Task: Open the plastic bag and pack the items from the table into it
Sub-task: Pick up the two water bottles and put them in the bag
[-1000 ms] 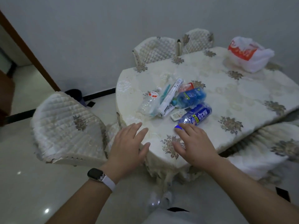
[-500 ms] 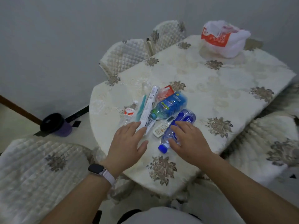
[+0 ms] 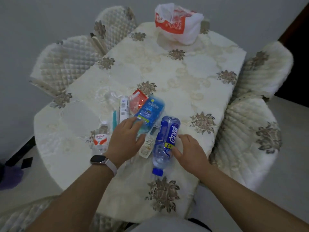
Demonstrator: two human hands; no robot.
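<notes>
Dim, bluish indoor light — flat, shadows faint. The white-and-red plastic bag (image 3: pixel 177 25) at top centre is brightest. Wide-angle distortion bends the quilted cream chair covers (image 3: pixel 66 61) near the edges; detail soft.

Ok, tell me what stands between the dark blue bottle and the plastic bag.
Nothing visible: only bare tablecloth lies between the dark blue bottle and the plastic bag. The light blue bottle lies left of that path.

tablecloth (image 3: pixel 184 77): embroidered cloth, matt
bottle (image 3: pixel 165 141): clear plastic, glossy blue label
pouch (image 3: pixel 150 111): glossy blue plastic
bag (image 3: pixel 177 24): thin plastic, crinkled
chair cover (image 3: pixel 66 59): quilted cloth, matt
</notes>
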